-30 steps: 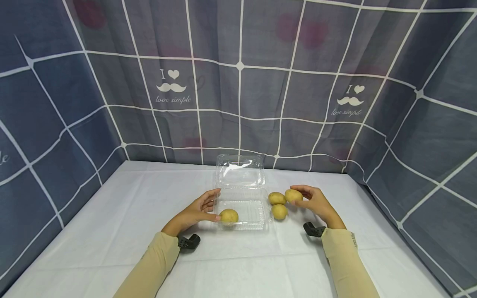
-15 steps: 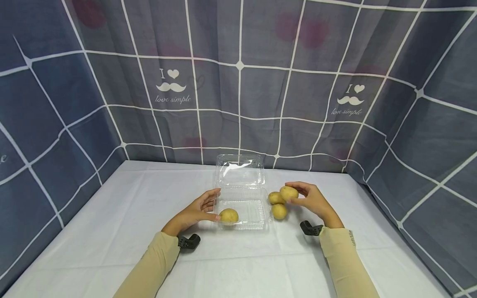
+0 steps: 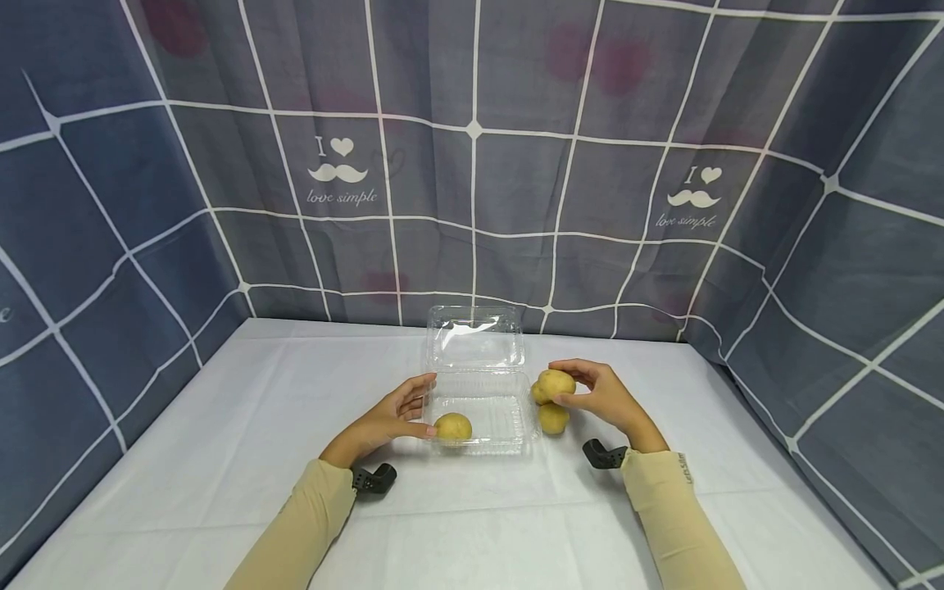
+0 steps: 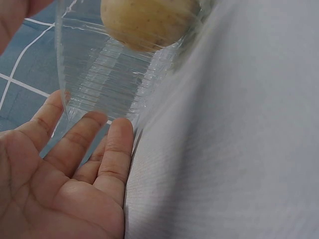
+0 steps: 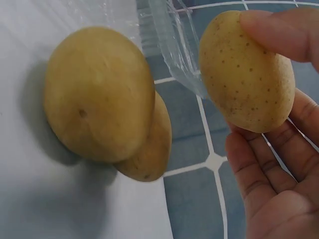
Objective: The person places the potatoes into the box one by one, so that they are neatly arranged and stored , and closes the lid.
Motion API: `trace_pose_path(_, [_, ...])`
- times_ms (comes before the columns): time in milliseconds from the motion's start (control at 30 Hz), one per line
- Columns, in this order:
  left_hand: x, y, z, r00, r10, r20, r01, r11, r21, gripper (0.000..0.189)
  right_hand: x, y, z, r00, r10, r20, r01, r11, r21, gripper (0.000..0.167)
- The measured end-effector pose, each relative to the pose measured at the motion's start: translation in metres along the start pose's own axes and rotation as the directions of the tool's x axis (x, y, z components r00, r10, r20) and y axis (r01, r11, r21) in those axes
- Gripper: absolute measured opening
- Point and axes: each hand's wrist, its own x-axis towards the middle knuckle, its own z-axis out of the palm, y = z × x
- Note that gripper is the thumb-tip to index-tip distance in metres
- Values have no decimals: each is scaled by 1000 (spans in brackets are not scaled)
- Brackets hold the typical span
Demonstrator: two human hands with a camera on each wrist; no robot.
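Observation:
My right hand pinches a small yellow potato between thumb and fingers. In the head view this potato overlaps another one behind it. Two more potatoes, a nearer one and a farther one, lie on the cloth by the container's right side. A clear plastic clamshell container stands with its lid raised at the back. One potato sits in its near left corner. With extended, spread fingers my left hand touches the container's left wall, thumb at the near left corner.
A white cloth covers the table. Dark grey-blue curtains with white grid lines enclose it at the back and both sides. Each wrist wears a black camera mount below a beige sleeve.
My right hand has carried its potato leftward and slightly up, toward the container and over the other two potatoes in the head view. My left hand and the container have stayed put.

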Motion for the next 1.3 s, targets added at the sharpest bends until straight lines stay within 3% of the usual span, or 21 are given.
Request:
trace_pose_path(833, [1,0,-1,1000,22,10,-22,1000,16,103,5,-11,22,999,-22,29,22,1000,-3,52])
trace_pose_path(1300, [-1,1,-1,1000,6,8,-6,1000,-14,103,8,-20,36,997,-40,67,35,996,81,51])
